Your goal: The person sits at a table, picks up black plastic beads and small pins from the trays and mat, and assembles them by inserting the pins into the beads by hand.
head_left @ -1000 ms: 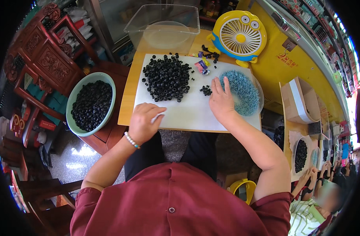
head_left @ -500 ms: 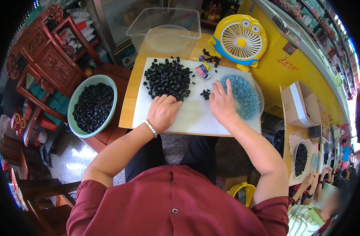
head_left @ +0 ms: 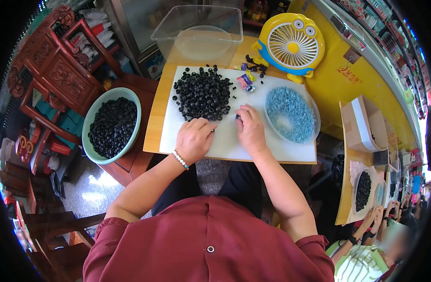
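A pile of black beads [head_left: 203, 94] with large holes lies on a white sheet [head_left: 170, 136] covering the table. Just below it, my left hand [head_left: 195, 138] is closed, thumb and fingers together at a small dark spot I cannot make out. To its right, my right hand [head_left: 250, 130] has its fingers curled down, with small black beads [head_left: 237, 116] showing at the fingertips. Its fingers cover part of the sheet there. A clear shallow dish [head_left: 318, 123] of tiny blue beads [head_left: 290, 113] sits right of my right hand, not touched.
Wrapped candies [head_left: 246, 82] and loose black pieces [head_left: 257, 66] lie near a yellow-blue fan [head_left: 293, 47]. A clear plastic bin [head_left: 196, 47] stands at the back. A pale green basin [head_left: 87, 127] of black beads is at left. Another person's hands [head_left: 373, 218] work at a right-hand table [head_left: 344, 188].
My right hand has come off the blue-bead dish toward the left, its spread fingers now curled over the small black beads. My left hand has drawn slightly nearer, away from the pile.
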Motion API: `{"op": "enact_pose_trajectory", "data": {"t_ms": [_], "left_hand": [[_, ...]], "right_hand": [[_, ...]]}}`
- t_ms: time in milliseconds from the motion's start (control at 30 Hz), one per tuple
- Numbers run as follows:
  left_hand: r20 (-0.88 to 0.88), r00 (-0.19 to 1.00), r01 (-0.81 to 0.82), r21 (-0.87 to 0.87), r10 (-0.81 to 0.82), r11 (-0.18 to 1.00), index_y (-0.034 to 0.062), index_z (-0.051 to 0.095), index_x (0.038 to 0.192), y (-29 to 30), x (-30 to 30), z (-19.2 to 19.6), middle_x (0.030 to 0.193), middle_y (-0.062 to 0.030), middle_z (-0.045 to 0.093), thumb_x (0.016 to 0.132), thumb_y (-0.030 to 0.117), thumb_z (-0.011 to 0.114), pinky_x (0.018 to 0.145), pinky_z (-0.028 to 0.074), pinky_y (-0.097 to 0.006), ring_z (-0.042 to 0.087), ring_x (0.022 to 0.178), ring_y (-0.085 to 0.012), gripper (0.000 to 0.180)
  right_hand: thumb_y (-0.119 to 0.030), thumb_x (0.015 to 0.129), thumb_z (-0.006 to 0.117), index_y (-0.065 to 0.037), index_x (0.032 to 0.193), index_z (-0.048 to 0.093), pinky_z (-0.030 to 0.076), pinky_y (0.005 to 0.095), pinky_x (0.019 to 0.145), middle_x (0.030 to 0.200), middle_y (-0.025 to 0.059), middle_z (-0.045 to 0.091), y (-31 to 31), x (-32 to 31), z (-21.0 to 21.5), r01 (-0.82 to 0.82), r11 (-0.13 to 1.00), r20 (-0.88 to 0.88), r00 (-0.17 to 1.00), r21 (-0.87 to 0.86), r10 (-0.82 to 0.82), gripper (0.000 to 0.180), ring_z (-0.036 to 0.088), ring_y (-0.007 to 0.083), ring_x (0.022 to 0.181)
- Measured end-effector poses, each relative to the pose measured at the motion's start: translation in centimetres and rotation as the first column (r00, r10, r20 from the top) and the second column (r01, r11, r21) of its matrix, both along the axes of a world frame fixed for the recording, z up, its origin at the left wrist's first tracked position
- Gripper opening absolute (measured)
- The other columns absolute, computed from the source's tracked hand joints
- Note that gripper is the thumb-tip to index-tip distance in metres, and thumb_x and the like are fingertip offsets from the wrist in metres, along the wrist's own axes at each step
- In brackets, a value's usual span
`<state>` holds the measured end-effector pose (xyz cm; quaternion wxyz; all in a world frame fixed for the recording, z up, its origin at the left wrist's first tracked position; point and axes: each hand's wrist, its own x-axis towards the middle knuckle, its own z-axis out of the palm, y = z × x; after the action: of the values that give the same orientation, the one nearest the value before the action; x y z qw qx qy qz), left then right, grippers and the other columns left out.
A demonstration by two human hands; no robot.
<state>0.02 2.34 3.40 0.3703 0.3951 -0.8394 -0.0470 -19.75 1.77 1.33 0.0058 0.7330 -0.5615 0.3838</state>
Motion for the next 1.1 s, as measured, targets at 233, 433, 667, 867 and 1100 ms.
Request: {"op": "enact_pose_trajectory", "data": {"t_ms": [233,433,667,867,1100], "left_hand": [[-0.102,0.994,0.035,0.115,-0.023,0.993,0.0059,0.063,0.081,1.6,1.9,0.1,0.080,-0.0076,0.059,0.069,0.007,0.069,0.066,0.047,-0.035,0.058,0.076,-0.0254,0.014],[-0.210,0.978,0.078,0.385,0.005,0.920,0.0048,0.063,0.085,3.2,1.9,0.6,0.080,-0.0089,0.058,0.071,0.002,0.067,0.057,0.048,-0.030,0.058,0.067,-0.0206,0.015],[-0.474,0.878,0.243,0.552,0.061,0.798,0.0031,0.064,0.105,3.9,2.5,0.3,0.084,-0.0038,0.061,0.077,0.000,0.067,0.063,0.049,-0.022,0.060,0.069,-0.0104,0.028],[-0.682,0.579,0.645,0.718,0.447,0.261,-0.0026,0.061,0.106,5.3,2.7,2.0,0.097,-0.0072,0.064,0.085,-0.001,0.060,0.075,0.053,-0.024,0.065,0.084,-0.0157,0.022],[-0.673,0.489,0.734,0.661,0.555,0.155,-0.0008,0.060,0.108,6.8,3.3,2.5,0.096,-0.0080,0.064,0.086,0.001,0.059,0.077,0.054,-0.027,0.065,0.086,-0.0168,0.021]], "right_hand": [[-0.002,0.070,0.069,-0.004,0.094,0.063,0.046,0.0379,0.089,0.109,0.0118,0.059,0.9,0.2,0.1,0.028,0.999,0.111,0.993,0.032,-0.031,0.025,0.054,0.0306,0.107],[-0.005,0.073,0.067,-0.005,0.092,0.064,0.047,0.0373,0.084,0.100,0.0102,0.060,1.9,0.0,1.0,-0.018,0.994,0.071,0.997,-0.111,0.026,0.019,0.057,0.0296,0.100],[-0.010,0.076,0.064,-0.005,0.084,0.065,0.046,0.0417,0.074,0.082,0.0136,0.062,1.6,-9.6,3.5,0.349,0.925,-0.039,0.937,0.152,-0.347,0.010,0.059,0.0320,0.079],[-0.009,0.075,0.062,-0.004,0.077,0.064,0.047,0.0427,0.073,0.083,0.0160,0.062,0.8,-11.8,2.4,0.338,0.861,-0.122,0.941,0.381,-0.316,0.006,0.059,0.0349,0.081],[-0.007,0.073,0.060,-0.004,0.077,0.063,0.049,0.0426,0.071,0.077,0.0162,0.064,0.4,-11.4,3.5,0.367,0.847,-0.227,0.927,0.385,-0.298,0.006,0.061,0.0351,0.077]]}}
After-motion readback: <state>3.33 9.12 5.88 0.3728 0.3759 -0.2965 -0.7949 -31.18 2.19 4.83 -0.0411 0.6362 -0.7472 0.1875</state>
